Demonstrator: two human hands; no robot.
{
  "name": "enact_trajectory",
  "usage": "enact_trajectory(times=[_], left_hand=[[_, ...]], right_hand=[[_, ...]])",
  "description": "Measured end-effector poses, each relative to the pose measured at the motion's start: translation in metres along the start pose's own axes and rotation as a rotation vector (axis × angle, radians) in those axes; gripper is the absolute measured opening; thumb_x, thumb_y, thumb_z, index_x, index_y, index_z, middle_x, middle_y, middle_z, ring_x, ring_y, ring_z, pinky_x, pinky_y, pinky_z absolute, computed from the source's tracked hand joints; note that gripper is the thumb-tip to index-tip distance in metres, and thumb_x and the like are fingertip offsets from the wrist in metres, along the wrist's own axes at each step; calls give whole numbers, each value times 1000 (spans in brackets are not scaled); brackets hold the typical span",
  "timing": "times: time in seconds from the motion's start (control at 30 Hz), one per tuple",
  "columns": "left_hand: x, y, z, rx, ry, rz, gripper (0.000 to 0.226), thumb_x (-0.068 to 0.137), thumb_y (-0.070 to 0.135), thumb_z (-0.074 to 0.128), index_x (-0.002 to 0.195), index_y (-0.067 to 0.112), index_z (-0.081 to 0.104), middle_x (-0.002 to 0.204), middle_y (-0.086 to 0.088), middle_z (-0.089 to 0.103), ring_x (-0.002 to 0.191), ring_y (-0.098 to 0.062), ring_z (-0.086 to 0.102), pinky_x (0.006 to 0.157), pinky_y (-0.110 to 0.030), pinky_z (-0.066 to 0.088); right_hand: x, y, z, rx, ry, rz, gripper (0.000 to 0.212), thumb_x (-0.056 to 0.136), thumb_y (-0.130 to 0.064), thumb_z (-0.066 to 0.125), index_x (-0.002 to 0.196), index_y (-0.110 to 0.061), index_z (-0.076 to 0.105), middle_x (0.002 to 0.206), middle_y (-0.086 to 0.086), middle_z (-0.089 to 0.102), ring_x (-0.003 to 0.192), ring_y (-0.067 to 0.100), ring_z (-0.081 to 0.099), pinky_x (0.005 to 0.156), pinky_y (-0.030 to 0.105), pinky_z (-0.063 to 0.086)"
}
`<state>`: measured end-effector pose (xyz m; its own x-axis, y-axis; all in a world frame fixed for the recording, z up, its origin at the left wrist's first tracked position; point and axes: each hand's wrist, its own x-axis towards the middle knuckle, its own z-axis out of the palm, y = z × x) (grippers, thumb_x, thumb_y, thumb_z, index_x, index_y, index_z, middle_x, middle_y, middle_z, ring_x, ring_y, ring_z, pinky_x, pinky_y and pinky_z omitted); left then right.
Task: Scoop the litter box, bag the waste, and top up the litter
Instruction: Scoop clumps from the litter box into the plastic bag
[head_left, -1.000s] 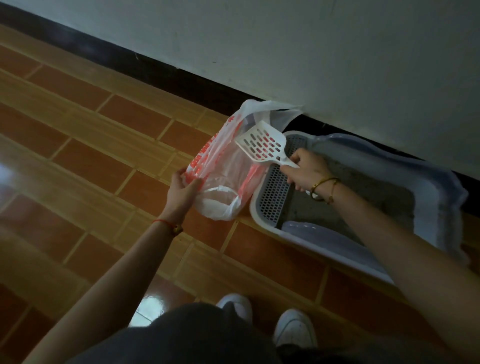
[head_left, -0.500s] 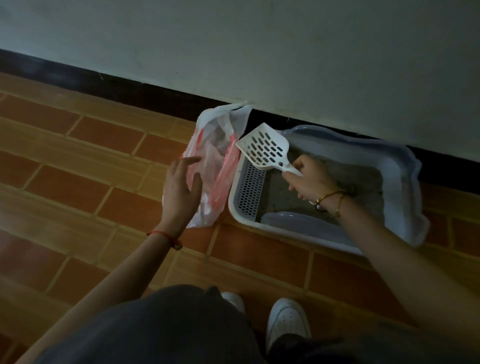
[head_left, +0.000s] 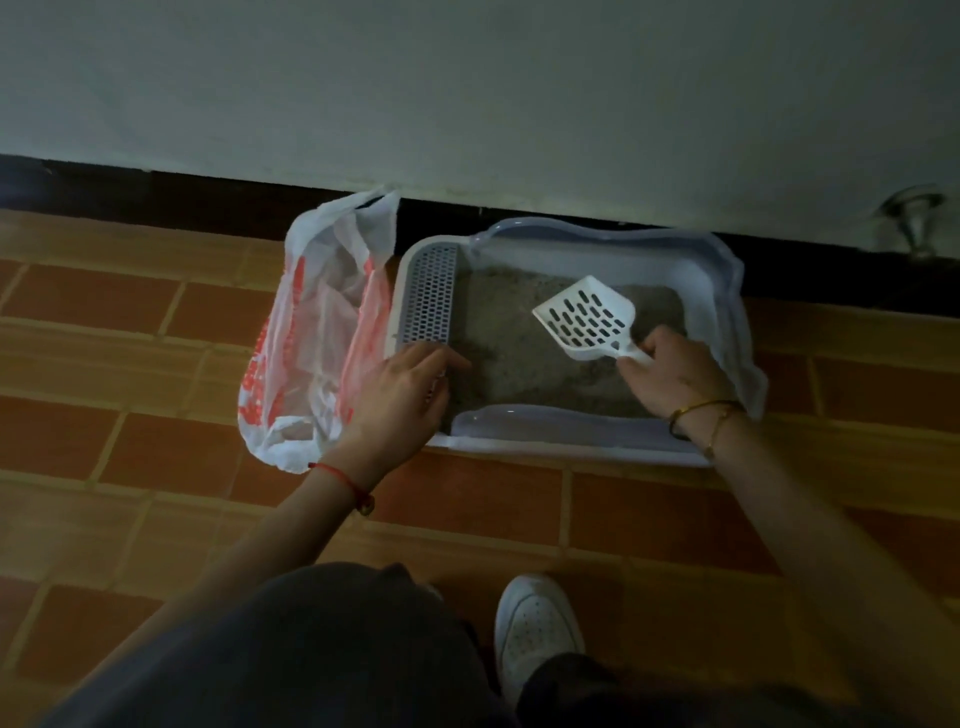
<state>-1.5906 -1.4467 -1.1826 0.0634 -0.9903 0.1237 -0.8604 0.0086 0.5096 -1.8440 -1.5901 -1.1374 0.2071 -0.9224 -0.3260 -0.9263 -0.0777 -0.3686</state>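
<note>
While right hand (head_left: 675, 379) grips scoop (head_left: 584, 319) | diagonal, head far-left | left hand (head_left: 397, 392) spread

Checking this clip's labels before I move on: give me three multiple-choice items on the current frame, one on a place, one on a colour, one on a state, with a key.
1. Where does the plastic bag lie?
A. on the floor, left of the litter box
B. inside the litter box
C. draped over a chair

2. What colour is the bag's print?
A. blue
B. red
C. green

3. What does the right hand hold?
A. nothing
B. the bag
C. the scoop, by its handle

Key: 1 A, the bag lies on the tiles beside the box's grated end. 2 B, red lettering runs along its sides. 3 C, the fingers curl round the handle, with the slotted scoop over the litter.
</note>
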Motion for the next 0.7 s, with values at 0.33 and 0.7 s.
enact_trajectory(times=[0.33, 0.7], left_hand=[[15, 8, 27, 51, -45, -47, 31, 88, 12, 45, 111, 17, 64, 110, -5, 62, 105, -26, 55, 88, -47, 48], [18, 7, 31, 86, -35, -87, 33, 85, 19, 41, 105, 19, 68, 103, -2, 65, 102, -24, 56, 88, -41, 40]], right_hand=[[-9, 40, -34, -331, -62, 90, 29, 89, -27, 57, 112, -10, 57, 90, 9, 58, 76, 25, 51, 63, 29, 40], [10, 15, -23, -523, -287, 111, 20, 85, -30, 57, 80, -11, 57, 68, 2, 50, 68, 20, 54, 73, 34, 51]])
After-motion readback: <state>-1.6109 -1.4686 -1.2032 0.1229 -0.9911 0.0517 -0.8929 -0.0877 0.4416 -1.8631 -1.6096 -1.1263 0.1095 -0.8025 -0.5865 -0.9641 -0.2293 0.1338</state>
